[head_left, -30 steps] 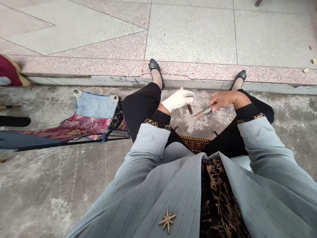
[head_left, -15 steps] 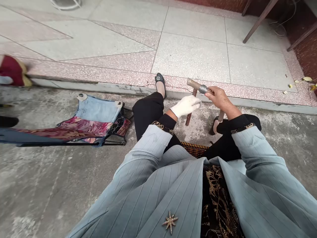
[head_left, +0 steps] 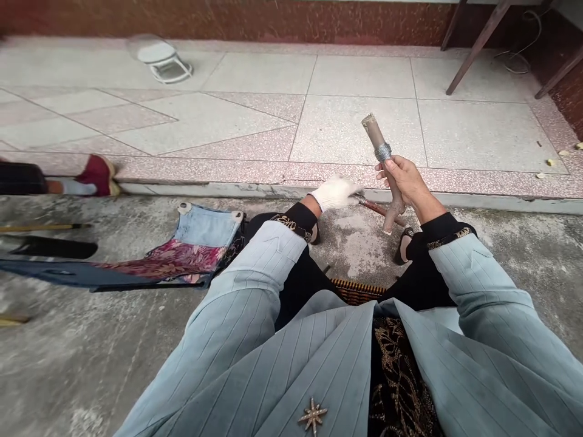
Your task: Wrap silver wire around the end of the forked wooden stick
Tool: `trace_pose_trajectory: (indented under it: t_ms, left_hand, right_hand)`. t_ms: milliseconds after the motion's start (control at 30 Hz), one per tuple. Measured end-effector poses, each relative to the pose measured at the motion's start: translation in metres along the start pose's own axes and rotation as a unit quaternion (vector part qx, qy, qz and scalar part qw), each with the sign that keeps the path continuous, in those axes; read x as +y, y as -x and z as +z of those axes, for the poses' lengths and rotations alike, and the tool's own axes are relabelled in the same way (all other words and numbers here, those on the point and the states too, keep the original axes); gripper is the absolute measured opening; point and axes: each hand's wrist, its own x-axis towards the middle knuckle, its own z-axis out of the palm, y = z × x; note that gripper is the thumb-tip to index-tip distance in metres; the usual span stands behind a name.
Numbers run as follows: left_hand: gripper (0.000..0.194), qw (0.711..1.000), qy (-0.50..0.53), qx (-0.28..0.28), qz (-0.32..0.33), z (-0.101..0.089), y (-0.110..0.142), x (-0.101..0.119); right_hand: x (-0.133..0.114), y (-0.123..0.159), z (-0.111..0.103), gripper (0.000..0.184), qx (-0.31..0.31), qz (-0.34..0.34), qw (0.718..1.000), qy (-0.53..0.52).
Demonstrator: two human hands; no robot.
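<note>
My right hand (head_left: 403, 180) is closed round a wooden stick (head_left: 386, 173) with a band of wire wound near its top, held nearly upright and tilted to the left. My left hand (head_left: 334, 192), in a white glove, is closed and blurred by motion, gripping the end of a thin reddish rod (head_left: 376, 207) that runs right towards the stick's lower end. Both hands are out in front of my knees, above the concrete ground (head_left: 359, 243).
A folded cloth stool (head_left: 182, 252) lies on the ground to the left. Another person's foot in a red shoe (head_left: 93, 176) rests by the tiled step (head_left: 273, 179). A white stand (head_left: 161, 60) and wooden furniture legs (head_left: 473, 48) are on the tiles beyond.
My right hand has lifted the stick from low and level to upright. My left hand has dropped from the stick's side to the thin rod. The camera view has tilted upward.
</note>
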Motion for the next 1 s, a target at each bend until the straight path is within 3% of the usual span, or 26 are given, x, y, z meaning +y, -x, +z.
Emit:
trace_pose_trajectory:
  t_ms: [100, 267, 467, 667, 767, 933, 1000]
  left_hand:
    - [0.044, 0.992, 0.110, -0.044, -0.036, -0.002, 0.000, -0.014]
    - [0.050, 0.979, 0.197, -0.043, -0.023, 0.011, -0.010, -0.038]
    - [0.051, 0.962, 0.247, 0.027, -0.112, 0.022, -0.021, -0.037]
    - [0.045, 0.920, 0.361, 0.088, -0.125, 0.027, -0.025, -0.025]
    - [0.044, 0.859, 0.470, 0.124, -0.161, 0.032, -0.026, -0.020]
    - [0.040, 0.680, 0.675, 0.195, -0.209, 0.038, -0.031, -0.014]
    - [0.038, 0.636, 0.707, 0.221, -0.215, 0.040, -0.033, -0.015]
  right_hand:
    - [0.004, -0.014, -0.006, 0.049, 0.025, 0.015, 1.000, -0.007]
    - [0.019, -0.038, -0.013, 0.048, 0.043, 0.008, 0.999, -0.010]
    - [0.024, -0.048, -0.019, 0.045, 0.066, -0.054, 0.996, -0.025]
    - [0.033, -0.036, -0.033, 0.045, 0.096, -0.074, 0.992, -0.036]
    - [0.036, -0.031, -0.039, 0.043, 0.104, -0.077, 0.991, -0.045]
    - [0.032, -0.031, -0.043, 0.041, 0.110, -0.071, 0.989, -0.072]
    - [0.031, -0.031, -0.043, 0.042, 0.110, -0.063, 0.989, -0.081]
